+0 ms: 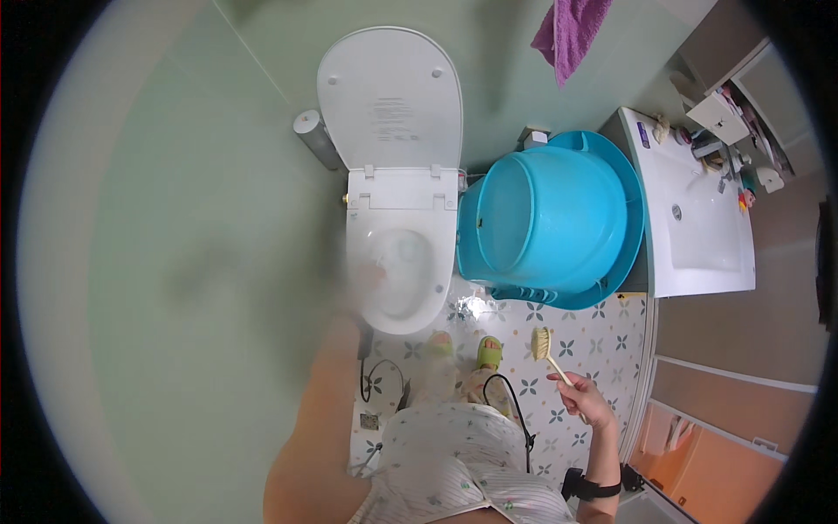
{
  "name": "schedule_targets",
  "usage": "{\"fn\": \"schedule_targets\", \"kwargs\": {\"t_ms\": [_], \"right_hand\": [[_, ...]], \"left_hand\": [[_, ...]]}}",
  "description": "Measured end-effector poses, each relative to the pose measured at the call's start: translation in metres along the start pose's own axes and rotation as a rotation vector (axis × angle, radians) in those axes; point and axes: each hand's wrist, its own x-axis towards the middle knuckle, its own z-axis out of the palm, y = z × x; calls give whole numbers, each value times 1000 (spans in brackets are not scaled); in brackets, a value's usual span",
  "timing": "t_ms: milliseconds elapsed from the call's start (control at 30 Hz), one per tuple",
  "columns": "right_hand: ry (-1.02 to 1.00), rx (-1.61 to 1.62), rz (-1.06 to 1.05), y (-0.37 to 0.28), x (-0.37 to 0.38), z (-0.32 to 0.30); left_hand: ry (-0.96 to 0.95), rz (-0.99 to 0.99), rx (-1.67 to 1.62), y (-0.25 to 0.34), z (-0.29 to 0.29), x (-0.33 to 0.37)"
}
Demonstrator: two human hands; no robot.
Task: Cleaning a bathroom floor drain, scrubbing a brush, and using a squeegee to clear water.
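Holding the brush (542, 343) by its handle (560, 370), the R hand (583, 399) has a narrow grip, w/ the thin handle snug inside. The brush head sits just up & left of this grip. From above it shows over the floor (587, 341); can't tell how high up it is.

The L hand (370, 278) is well up & left of the R grip, by the toilet (443, 262). It's too blurry, so can't tell if it's wide, narrow or holding smth. The toilet is far up & left of the brush grip, w/ its lid (393, 87) up. Big blue tubs (572, 205) are up from the grip, & the sink (655, 262) is up & right, past the tubs.

To use the brush well, I think the R hand shld keep that snug hold but not squeeze too hard, so the wrist can turn. Going slow is prob best, w/ small, soft rubs, b/c quick ones might splash. A black cord (529, 441) is left of & a bit below the grip, so the handle shld stay clear of it. Green shoes (490, 354) are up & left; the shiny floor near them may be slippy, so small steps, pls.
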Motion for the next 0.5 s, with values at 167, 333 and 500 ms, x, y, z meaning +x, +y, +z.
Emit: {"fn": "schedule_targets", "kwargs": {"t_ms": [167, 333, 500], "right_hand": [[23, 43, 18, 7, -2, -4], [28, 50, 13, 10, -4, -1], [166, 103, -24, 15, -22, -14]], "left_hand": [[82, 15, -44, 6, 9, 0], [49, -54, 77, -9, -4, 23], [169, 64, -313, 22, 25, 24]]}}
